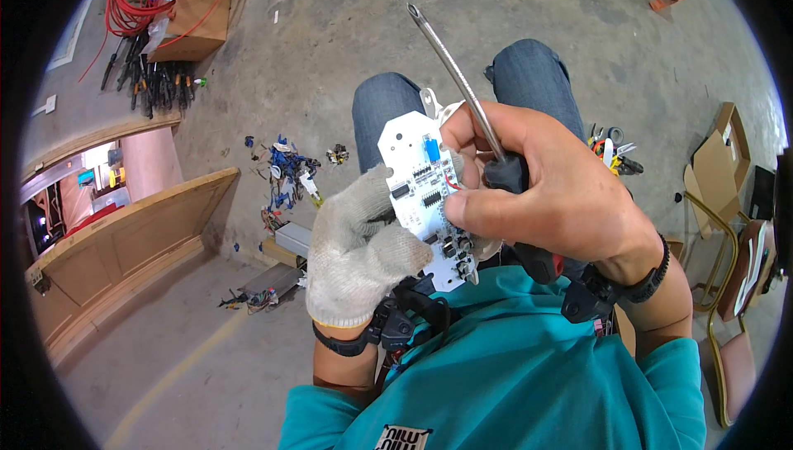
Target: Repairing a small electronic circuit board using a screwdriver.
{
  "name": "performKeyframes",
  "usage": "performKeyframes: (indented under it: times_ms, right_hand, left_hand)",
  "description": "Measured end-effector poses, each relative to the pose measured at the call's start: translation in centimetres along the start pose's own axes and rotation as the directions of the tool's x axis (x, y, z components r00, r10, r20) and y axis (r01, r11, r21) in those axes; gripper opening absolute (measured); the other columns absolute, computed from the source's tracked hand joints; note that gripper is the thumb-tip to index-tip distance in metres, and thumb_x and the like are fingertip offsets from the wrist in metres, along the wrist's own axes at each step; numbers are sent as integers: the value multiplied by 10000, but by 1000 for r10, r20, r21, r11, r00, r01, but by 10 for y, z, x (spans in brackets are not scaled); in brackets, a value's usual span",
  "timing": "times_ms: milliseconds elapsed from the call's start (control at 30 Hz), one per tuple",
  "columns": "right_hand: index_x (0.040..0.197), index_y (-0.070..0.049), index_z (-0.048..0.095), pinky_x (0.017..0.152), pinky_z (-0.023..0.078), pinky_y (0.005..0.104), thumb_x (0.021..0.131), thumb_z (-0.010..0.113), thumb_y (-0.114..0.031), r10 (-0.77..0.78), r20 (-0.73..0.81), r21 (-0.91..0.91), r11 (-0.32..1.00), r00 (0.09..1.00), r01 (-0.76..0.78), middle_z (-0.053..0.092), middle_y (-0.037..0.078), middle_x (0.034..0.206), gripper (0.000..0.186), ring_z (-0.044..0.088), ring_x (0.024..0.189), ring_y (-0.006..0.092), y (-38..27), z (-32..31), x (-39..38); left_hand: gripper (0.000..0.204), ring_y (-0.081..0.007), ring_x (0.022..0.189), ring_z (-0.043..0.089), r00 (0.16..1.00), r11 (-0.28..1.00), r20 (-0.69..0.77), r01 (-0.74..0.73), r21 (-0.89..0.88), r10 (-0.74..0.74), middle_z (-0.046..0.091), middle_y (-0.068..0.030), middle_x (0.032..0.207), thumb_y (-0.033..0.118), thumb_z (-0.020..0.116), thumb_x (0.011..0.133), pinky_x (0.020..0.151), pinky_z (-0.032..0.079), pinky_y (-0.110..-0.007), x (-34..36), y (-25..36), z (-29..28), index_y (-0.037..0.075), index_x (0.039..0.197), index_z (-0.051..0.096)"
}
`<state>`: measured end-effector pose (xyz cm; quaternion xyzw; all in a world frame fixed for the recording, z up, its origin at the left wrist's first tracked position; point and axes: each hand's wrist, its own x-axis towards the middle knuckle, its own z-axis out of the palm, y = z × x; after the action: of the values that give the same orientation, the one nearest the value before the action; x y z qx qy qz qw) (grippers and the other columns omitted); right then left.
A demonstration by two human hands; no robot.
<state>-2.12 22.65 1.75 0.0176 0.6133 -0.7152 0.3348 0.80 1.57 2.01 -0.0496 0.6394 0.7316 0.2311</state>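
In front of my lap, my left hand (355, 239), in a pale knit glove, is closed round the left edge of a white circuit board (413, 140). The board is tilted and carries black chips, a blue component (432, 149) and a short red wire (452, 182). A white plastic part (429, 103) shows behind its upper end. My bare right hand (553, 177) is closed on a screwdriver (453, 66), its black and red handle in the palm and its metal shaft pointing up and left. The right thumb presses on the board's right edge by the red wire; the other fingertips are partly hidden behind the board.
Loose wires and parts (285, 171) lie on the concrete floor to the left, beside an open wooden door (136, 260). Farther left stands a cardboard box (196, 21) with red cable. Hand tools (615, 155), an open carton (717, 157) and a chair (738, 367) are at the right.
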Motion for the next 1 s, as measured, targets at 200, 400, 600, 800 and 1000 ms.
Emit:
performKeyframes:
  times_ms: [200,400,600,800,1000]
  right_hand:
    - [1061,24,590,609,449,265,824,695,-117,-63,-31,2,998,998,63,561,-2,788,295,545,681,83,2,3,1]
    - [981,20,593,586,453,280,817,665,-94,-97,-33,2,995,995,97,541,-2,764,212,542,667,81,6,5,2]
    - [1006,21,588,587,455,276,829,679,-99,-67,-40,-36,997,997,66,548,6,780,233,551,677,82,1,6,0]
    - [1024,30,586,571,456,267,836,686,-108,-55,2,-4,998,998,55,561,16,792,254,574,667,87,-2,4,-2]
    - [1087,-8,586,666,437,253,823,731,-112,-18,3,-20,1000,1000,18,554,-23,808,319,524,751,60,3,3,0]
  left_hand:
    - [680,-190,1065,667,998,998,31,55,-1,-55,693,-124,1181,300,825,809,946,529,-333,1,6,3,-86,1320,594]
    - [664,-190,1070,664,998,999,65,20,-32,-18,700,-120,1171,305,805,819,945,530,-336,2,6,2,-86,1314,600]
    - [688,-196,1063,669,999,997,47,2,83,-6,699,-133,1170,362,809,833,934,537,-335,1,6,1,-95,1302,600]
    - [626,-168,1036,669,998,986,56,47,-162,-38,710,-110,1139,316,819,829,910,534,-311,-2,5,0,-73,1280,625]
    - [583,-167,1028,658,999,996,50,-1,88,-3,708,-111,1140,226,819,815,927,519,-310,-1,2,-4,-72,1279,628]
